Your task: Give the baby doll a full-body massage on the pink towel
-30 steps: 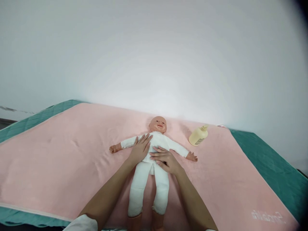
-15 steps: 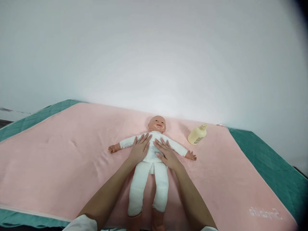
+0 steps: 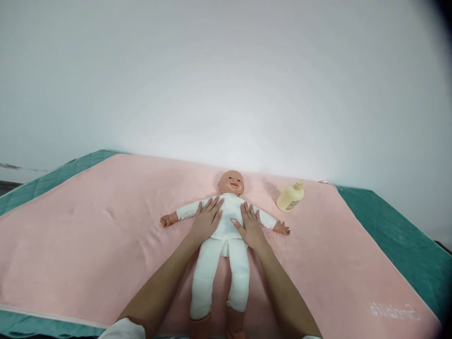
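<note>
A baby doll with a cloth body in white lies on its back, head away from me and arms spread. My left hand rests flat on the left side of its chest, fingers stretched toward the shoulder. On the right side of the chest lies my right hand, palm down, with the thumb held apart from the fingers. Neither hand grips anything. Beyond the doll's right-hand arm stands a pale yellow pump bottle, untouched.
Under the doll spreads a pink blanket with white lettering at its near right corner. Green bedding shows around its edges. A plain pale wall rises right behind the far edge.
My right hand has shifted right across the doll's chest toward its side, fingers now pointing more straight ahead. My left hand keeps its place. The view has moved very slightly.
</note>
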{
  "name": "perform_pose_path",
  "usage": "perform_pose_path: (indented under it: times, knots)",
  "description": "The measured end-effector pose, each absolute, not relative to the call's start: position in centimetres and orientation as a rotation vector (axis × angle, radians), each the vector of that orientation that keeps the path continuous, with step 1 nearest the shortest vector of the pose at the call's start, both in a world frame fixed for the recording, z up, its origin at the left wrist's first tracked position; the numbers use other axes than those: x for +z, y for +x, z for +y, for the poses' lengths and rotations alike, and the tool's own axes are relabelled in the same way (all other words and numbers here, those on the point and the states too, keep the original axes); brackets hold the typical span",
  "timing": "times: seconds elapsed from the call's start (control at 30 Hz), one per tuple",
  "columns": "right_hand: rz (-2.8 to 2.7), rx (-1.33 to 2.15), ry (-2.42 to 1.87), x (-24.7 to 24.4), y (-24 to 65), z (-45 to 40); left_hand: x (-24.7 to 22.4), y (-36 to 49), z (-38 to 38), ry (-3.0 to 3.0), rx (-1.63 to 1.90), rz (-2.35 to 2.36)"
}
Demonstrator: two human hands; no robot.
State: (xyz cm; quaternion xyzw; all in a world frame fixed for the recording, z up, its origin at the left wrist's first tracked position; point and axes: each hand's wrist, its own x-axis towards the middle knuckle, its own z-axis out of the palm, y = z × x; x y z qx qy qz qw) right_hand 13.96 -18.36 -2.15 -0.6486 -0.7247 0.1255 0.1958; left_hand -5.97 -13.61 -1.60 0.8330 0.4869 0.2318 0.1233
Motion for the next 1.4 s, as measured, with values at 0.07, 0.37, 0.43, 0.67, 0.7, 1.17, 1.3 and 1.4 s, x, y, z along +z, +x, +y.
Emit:
perform_pose_path:
  times: [0.07,0.37,0.43,0.67,0.7,1.17,1.3,1.4]
  knots:
    - [-2.005,0.339,-1.853,-2.3,14.0,-18.3,-1.7,-6.0,-13.6,2.429,0.651,1.42]
    - [-1.999,0.34,-1.862,-2.2,14.1,-18.4,0.2,-7.2,-14.1,2.482,0.705,1.037]
    - [-2.004,0.334,-1.856,-2.1,14.1,-18.4,1.0,-7.5,-14.4,2.401,0.718,0.792]
    - [-1.985,0.347,-1.879,-2.1,14.0,-18.3,1.6,-7.3,-14.8,2.254,0.713,0.535]
    - [-1.985,0.35,-1.88,-2.2,14.0,-18.2,1.6,-7.2,-14.8,2.282,0.698,0.549]
    - [-1.957,0.311,-1.868,-2.8,14.1,-18.1,1.4,-7.1,-14.4,2.537,0.483,0.718]
    - [-1.947,0.348,-1.864,-2.6,14.1,-18.2,0.6,-6.8,-14.1,2.531,0.491,0.89]
    - [-1.946,0.354,-1.866,-2.4,14.1,-18.2,-0.1,-6.7,-13.9,2.53,0.494,1.021]
